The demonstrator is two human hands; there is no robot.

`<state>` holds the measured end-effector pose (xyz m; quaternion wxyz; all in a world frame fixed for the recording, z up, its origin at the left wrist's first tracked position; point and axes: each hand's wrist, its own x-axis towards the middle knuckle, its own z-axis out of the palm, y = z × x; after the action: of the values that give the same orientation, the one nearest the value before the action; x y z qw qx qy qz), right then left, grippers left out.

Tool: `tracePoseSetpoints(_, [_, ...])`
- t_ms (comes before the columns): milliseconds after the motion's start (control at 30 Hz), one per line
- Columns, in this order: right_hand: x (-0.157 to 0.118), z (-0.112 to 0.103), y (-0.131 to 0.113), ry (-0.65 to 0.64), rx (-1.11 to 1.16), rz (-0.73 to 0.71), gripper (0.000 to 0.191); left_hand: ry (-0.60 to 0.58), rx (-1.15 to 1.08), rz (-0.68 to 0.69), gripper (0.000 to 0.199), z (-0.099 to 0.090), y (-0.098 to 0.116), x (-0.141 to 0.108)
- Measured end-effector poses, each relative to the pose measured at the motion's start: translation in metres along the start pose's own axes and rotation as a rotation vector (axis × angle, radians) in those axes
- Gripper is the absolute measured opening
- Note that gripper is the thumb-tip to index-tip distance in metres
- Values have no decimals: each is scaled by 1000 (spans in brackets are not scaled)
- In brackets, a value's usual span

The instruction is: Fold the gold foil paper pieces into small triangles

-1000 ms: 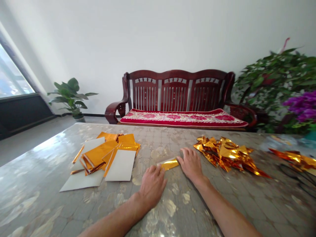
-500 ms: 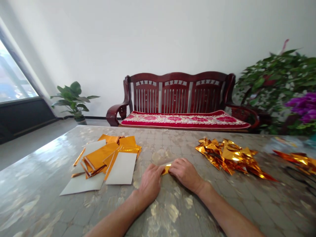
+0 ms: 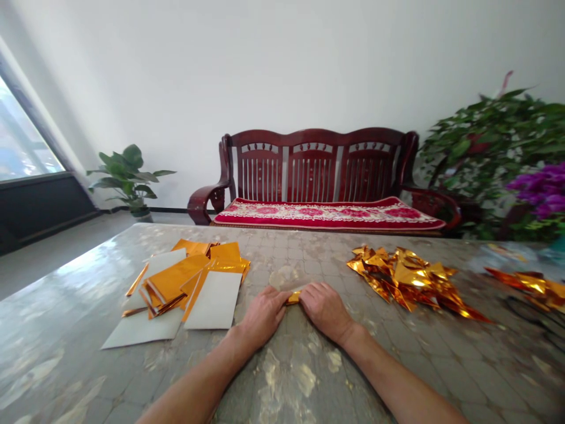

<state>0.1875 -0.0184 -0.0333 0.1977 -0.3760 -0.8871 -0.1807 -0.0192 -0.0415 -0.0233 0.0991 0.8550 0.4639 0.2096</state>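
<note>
On the patterned tabletop (image 3: 304,377), we pinch the narrow gold foil strip (image 3: 293,298) between our left hand (image 3: 263,315) and right hand (image 3: 325,311), ideally pressing evenly outward to keep its crease crisp.

No text, label, brand, number or sign can be read; the clear plastic bag (image 3: 507,257) at the far right bears small yellowish and reddish patches, too blurred to tell whether they are print. The upturned pale sheet (image 3: 214,301) shows a plain face with no legible marks; the view through the window (image 3: 24,138) is too washed out for any lettering to be made out.
</note>
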Motion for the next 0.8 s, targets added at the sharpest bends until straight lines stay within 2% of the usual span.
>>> tracePoseSetpoints(133, [-2,1,2,-21,5,37,17,13,88,-50,28,7,5,5])
tracePoseSetpoints(400, [-8,-14,2,-83,212,22,5,66,48,-197,47,18,24,7])
tracePoseSetpoints(567, [-8,-8,2,-86,194,71,15,107,-23,-141,46,23,14,2])
tracePoseSetpoints(800, [-7,-14,-7,-147,153,123,12,120,-36,-131,56,24,-2,-4])
